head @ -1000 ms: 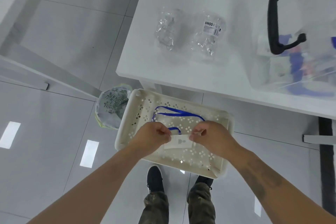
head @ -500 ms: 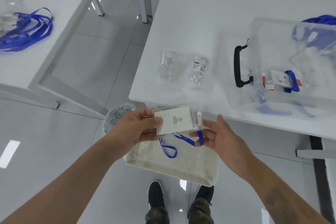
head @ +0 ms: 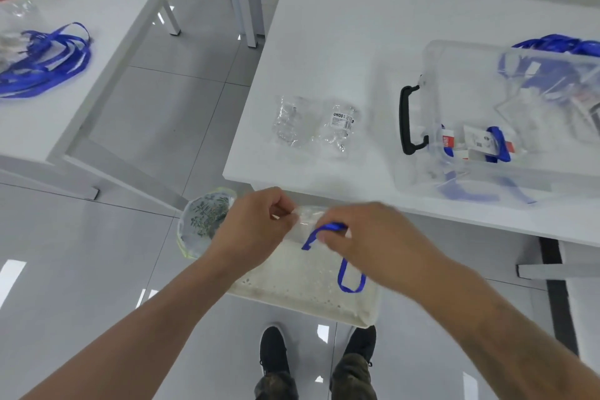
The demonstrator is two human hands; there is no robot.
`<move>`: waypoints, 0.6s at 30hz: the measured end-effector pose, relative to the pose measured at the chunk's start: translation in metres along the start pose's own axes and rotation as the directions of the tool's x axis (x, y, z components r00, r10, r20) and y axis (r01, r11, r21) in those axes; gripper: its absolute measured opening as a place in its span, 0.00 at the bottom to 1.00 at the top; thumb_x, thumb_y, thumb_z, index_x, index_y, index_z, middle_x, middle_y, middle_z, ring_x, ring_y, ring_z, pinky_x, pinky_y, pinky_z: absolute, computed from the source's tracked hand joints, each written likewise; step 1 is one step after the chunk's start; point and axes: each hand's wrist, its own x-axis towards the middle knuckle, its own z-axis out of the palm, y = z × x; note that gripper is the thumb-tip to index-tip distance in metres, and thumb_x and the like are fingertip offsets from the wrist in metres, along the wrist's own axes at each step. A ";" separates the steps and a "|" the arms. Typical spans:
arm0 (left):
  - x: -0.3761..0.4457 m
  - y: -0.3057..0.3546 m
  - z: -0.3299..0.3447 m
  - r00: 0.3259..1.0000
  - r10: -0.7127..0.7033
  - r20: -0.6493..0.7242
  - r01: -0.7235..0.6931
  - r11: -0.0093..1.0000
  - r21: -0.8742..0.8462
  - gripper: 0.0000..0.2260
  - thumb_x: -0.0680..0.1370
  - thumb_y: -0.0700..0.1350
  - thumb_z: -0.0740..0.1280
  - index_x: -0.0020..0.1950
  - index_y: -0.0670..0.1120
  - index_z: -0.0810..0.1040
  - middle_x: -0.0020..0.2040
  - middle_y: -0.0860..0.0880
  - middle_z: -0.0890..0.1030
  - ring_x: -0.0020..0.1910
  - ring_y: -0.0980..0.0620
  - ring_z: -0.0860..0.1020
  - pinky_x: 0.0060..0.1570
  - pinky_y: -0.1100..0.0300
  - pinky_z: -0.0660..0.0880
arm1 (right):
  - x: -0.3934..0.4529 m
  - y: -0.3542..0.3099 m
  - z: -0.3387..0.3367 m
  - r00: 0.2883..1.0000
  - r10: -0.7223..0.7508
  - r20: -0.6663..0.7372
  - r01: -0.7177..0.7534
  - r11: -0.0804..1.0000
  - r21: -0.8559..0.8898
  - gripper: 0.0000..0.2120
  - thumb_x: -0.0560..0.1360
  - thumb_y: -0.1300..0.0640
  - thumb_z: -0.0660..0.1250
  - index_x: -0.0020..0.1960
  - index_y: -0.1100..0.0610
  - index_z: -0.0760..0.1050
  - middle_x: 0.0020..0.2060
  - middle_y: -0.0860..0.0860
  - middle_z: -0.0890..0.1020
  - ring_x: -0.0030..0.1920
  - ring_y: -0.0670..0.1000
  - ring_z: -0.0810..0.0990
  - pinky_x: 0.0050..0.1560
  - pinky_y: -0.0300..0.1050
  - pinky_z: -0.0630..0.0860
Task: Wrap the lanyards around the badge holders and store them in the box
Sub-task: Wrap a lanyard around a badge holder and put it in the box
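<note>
Since half a second ago the badge holder [head: 306, 221] has dropped from chest-high and face-up to lower, edge-on between both hands, over the white basket [head: 302, 282] on the floor.

Head view only: left hand [head: 256, 224] pinches the holder's left end, fingers curled. Right hand [head: 373, 237] pinches the blue lanyard [head: 324, 230] and is bringing it over the holder; first turn looks just started. A loose loop hangs below, above the basket. Clear box [head: 506, 127] sits on the worktop [head: 341, 42], well apart, with wrapped badges already inside.

Risks: hanging loop could snag on the basket rim; slack turns may slide off the slick holder; motion blur, so grip detail is uncertain.
</note>
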 end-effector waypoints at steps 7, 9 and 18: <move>-0.004 0.007 -0.024 0.900 -0.086 0.428 0.270 0.881 -0.390 0.04 0.74 0.36 0.73 0.44 0.42 0.80 0.41 0.43 0.85 0.39 0.48 0.83 0.38 0.57 0.82 | 0.016 0.038 -0.017 0.996 0.087 0.036 -0.090 0.764 0.639 0.02 0.72 0.52 0.74 0.42 0.46 0.84 0.34 0.43 0.83 0.32 0.40 0.76 0.36 0.32 0.73; -0.005 0.008 -0.029 0.887 -0.088 0.453 0.316 0.831 -0.458 0.04 0.73 0.36 0.73 0.45 0.42 0.79 0.41 0.43 0.85 0.38 0.49 0.83 0.37 0.59 0.82 | 0.015 0.041 -0.002 0.984 0.149 0.099 -0.173 0.646 0.743 0.06 0.73 0.58 0.72 0.41 0.49 0.84 0.34 0.45 0.84 0.34 0.43 0.78 0.35 0.32 0.74; 0.002 0.005 -0.011 0.973 -0.230 0.033 0.222 0.876 -0.428 0.05 0.75 0.37 0.72 0.41 0.43 0.79 0.34 0.47 0.85 0.36 0.48 0.84 0.40 0.53 0.84 | -0.023 0.005 0.052 0.995 0.017 0.102 -0.031 0.990 0.136 0.16 0.83 0.46 0.52 0.52 0.51 0.76 0.43 0.46 0.78 0.44 0.47 0.77 0.50 0.45 0.76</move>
